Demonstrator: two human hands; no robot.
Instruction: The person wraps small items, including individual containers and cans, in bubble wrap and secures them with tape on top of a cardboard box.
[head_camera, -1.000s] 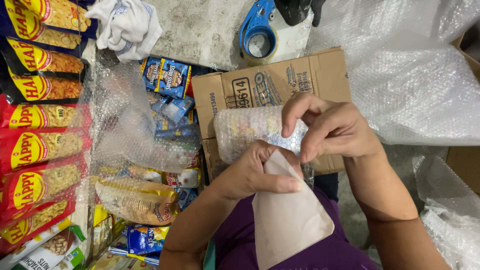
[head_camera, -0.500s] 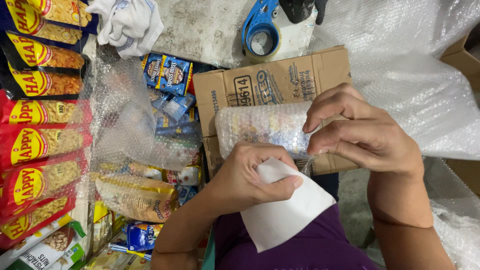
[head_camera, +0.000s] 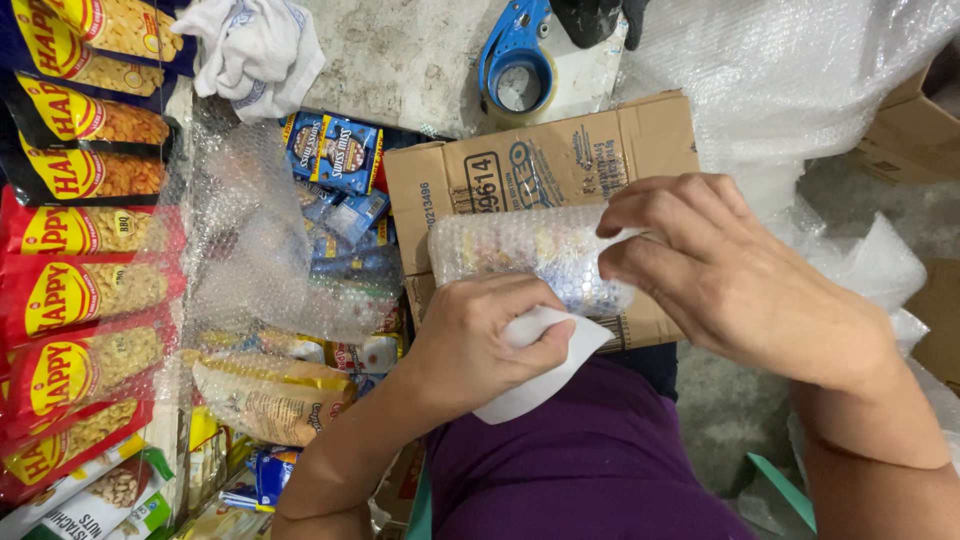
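A small bundle wrapped in bubble wrap (head_camera: 520, 252) sits above a flattened cardboard box (head_camera: 560, 160) in front of me. My right hand (head_camera: 740, 280) grips its right end, fingers curled over the wrap. My left hand (head_camera: 480, 340) holds a white sheet of paper (head_camera: 545, 375) just under the bundle, thumb pressed on the sheet. What the wrap encloses is blurred; only pale colours show through.
Red and blue snack bags (head_camera: 80, 260) line the left side. A loose bubble wrap sheet (head_camera: 260, 230) covers blue sachets (head_camera: 335, 150) and other packets. A blue tape dispenser (head_camera: 520, 70) and white cloth (head_camera: 255, 45) lie at the top. More bubble wrap (head_camera: 800, 80) is at right.
The white sheet has been pulled shorter under my left hand and angled lower right. My right hand slid along the bundle's right end and now covers more of it.
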